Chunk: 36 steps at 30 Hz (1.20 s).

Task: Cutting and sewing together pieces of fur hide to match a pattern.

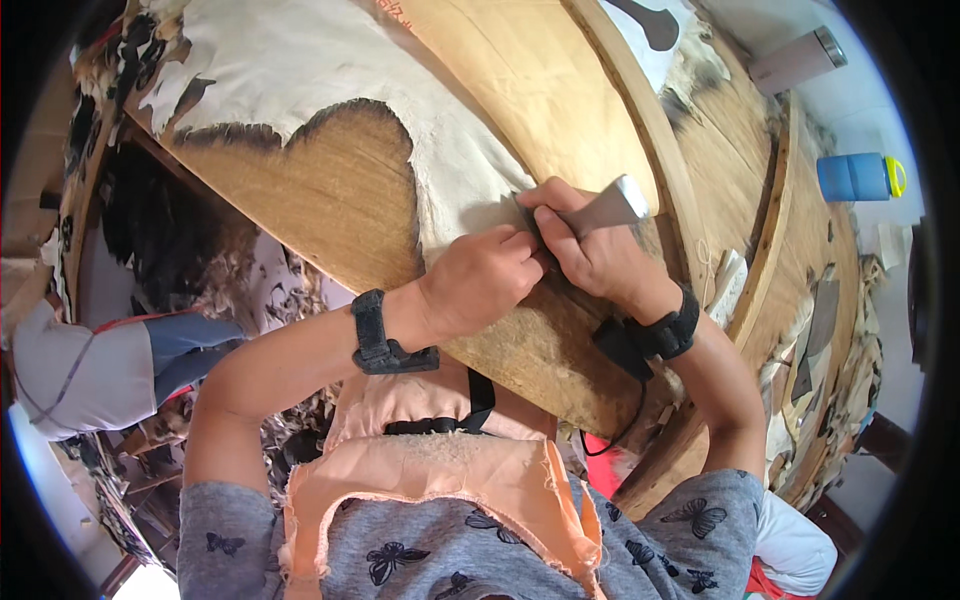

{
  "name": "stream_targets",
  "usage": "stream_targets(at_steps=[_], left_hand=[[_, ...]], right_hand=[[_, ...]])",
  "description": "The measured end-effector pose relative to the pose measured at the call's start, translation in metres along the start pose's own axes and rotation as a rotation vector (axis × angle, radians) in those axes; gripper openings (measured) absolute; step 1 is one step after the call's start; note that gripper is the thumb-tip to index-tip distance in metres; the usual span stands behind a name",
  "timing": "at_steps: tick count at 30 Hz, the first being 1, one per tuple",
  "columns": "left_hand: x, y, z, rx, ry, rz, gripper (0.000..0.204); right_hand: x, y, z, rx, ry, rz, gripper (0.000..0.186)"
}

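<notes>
A pale animal hide with a dark furry edge lies skin side up across the wooden board in front of me. My left hand is closed in a pinch at the hide's near right end, its fingertips partly hidden. Right beside it, my right hand grips a flat grey metal blade tool with a flared, shiny end pointing up and right. The tool's other end reaches toward the left fingers, where the hide meets the board. Both wrists wear black straps.
The wooden board slopes away, its left edge running diagonally. A curved wooden rail stands to its right. Farther right are a blue bottle, a pink flask and scraps. Another person is at far left. A similar dark tool lies at the top.
</notes>
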<state>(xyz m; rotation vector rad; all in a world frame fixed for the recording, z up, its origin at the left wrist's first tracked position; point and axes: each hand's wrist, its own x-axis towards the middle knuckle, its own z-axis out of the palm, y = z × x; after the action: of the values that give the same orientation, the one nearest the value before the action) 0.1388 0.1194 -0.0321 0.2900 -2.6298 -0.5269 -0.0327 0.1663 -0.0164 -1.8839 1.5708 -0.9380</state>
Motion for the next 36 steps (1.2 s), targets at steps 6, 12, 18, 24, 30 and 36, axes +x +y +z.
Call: stream_targets(at_steps=[6,12,18,24,30,36], left_hand=[[0.000,-0.005,-0.001,-0.182,0.033,-0.100,0.014],[0.003,-0.008,-0.003,-0.273,0.141,-0.029,0.013],[0.001,-0.009,-0.009,-0.315,0.203,-0.037,0.012],[0.000,-0.011,-0.029,-0.322,0.311,-0.038,0.015],[-0.003,-0.006,-0.056,-0.332,0.298,-0.099,0.015],[-0.007,-0.038,-0.056,-0.296,-0.101,-0.275,0.020]], right_hand=[[-0.020,-0.005,-0.006,0.095,0.014,-0.050,0.008],[-0.003,-0.004,-0.005,0.011,-0.027,-0.078,0.009],[0.017,0.002,0.004,-0.035,0.023,-0.167,0.010],[0.054,0.001,0.013,-0.009,0.034,-0.138,0.008],[0.092,0.005,0.020,-0.045,0.080,-0.195,0.007],[0.095,0.007,0.019,-0.082,-0.026,-0.112,0.015]])
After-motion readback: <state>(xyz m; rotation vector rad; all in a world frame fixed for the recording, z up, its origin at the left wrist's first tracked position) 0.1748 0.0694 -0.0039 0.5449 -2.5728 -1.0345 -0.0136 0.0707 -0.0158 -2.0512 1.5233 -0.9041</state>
